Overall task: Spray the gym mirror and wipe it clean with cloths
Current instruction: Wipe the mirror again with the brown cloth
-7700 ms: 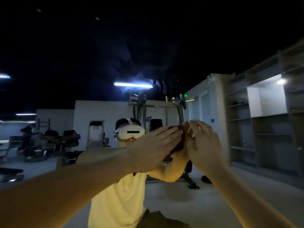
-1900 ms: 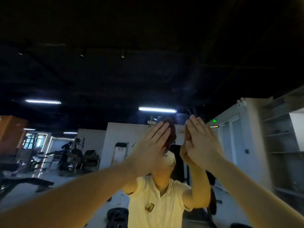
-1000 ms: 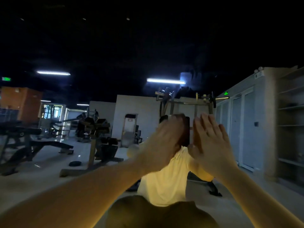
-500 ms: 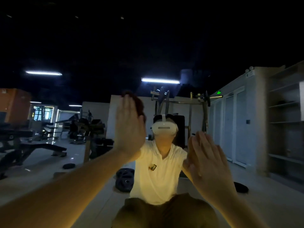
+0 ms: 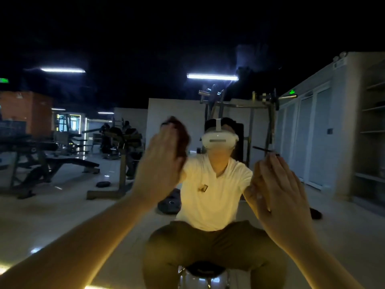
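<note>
No wording legible anywhere.
- Green lit sign, far left edge: lettering unreadable.
- Green arrow sign, upper right: symbol only.
- Shirt badge, centre: too small to read.

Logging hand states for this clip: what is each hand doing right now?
Left hand: open, motion-blurred, pressing a dark cloth.
Right hand: open, fingers straight, no cloth visible.

At the mirror, the left hand is higher, with a cloth between it and the glass; the right hand is lower. Reflected: benches left, rack behind the person, shelves right.
</note>
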Action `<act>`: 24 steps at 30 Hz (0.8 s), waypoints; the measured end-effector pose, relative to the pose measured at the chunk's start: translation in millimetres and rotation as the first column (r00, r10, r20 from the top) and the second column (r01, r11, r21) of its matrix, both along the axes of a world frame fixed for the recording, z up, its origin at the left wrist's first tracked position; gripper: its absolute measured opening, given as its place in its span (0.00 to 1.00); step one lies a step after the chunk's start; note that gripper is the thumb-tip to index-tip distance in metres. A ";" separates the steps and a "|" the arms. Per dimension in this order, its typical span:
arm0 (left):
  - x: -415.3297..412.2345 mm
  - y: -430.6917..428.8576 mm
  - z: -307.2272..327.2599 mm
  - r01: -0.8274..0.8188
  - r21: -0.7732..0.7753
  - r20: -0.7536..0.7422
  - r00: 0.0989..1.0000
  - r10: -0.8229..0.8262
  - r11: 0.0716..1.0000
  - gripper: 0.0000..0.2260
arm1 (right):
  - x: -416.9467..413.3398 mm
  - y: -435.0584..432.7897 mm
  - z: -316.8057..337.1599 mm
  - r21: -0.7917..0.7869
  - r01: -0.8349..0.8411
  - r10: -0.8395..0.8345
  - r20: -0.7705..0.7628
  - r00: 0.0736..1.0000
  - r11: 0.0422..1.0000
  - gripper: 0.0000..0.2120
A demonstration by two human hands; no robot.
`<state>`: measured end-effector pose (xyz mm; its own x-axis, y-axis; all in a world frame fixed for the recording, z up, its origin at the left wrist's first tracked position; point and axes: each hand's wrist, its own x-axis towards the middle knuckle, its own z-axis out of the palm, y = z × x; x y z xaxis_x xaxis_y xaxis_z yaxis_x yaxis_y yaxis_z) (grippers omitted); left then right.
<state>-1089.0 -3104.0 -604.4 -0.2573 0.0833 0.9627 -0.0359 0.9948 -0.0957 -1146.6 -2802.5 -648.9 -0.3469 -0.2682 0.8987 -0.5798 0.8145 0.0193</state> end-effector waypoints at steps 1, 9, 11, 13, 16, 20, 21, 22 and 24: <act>8.4 -22.1 -4.9 -0.003 0.092 -0.018 1.000 0.004 0.996 0.29 | 1.8 -3.5 -3.2 -0.015 -0.004 0.004 -0.008 1.000 1.000 0.36; -23.9 59.2 -52.1 0.061 0.197 -0.083 0.995 -0.046 0.978 0.28 | 12.6 11.4 -50.9 -0.135 0.057 -0.041 0.116 0.992 0.989 0.44; -37.0 103.0 -70.9 0.064 0.096 -0.032 0.998 -0.061 0.993 0.30 | 12.6 20.5 -60.9 -0.077 0.010 -0.001 0.124 0.992 0.997 0.45; -44.4 137.2 -89.3 0.086 0.002 0.008 0.996 -0.086 0.996 0.31 | 12.4 28.2 -63.6 -0.045 -0.026 0.032 0.137 0.990 0.999 0.45; -43.9 146.6 -110.2 0.072 -0.184 0.080 0.995 -0.058 0.980 0.31 | 14.8 28.4 -62.0 -0.077 -0.057 0.068 0.145 0.987 0.995 0.42; -18.8 84.3 -123.8 -0.016 -0.048 0.056 0.998 0.019 0.999 0.31 | 18.1 20.5 -70.4 -0.094 -0.061 0.073 0.125 0.989 0.994 0.39; -11.7 60.2 -130.9 -0.020 0.064 0.013 1.000 0.019 0.998 0.29 | 17.1 19.9 -72.2 -0.085 -0.060 0.070 0.112 0.991 0.995 0.39; -4.6 38.5 -140.8 -0.025 0.174 -0.034 0.999 0.032 0.984 0.28 | 16.0 20.2 -74.2 -0.076 -0.060 0.067 0.105 0.992 0.995 0.39; 2.3 12.7 -161.1 -0.029 0.360 -0.099 0.993 0.069 0.933 0.28 | 14.3 20.8 -78.2 -0.073 -0.058 0.065 0.102 0.993 0.996 0.38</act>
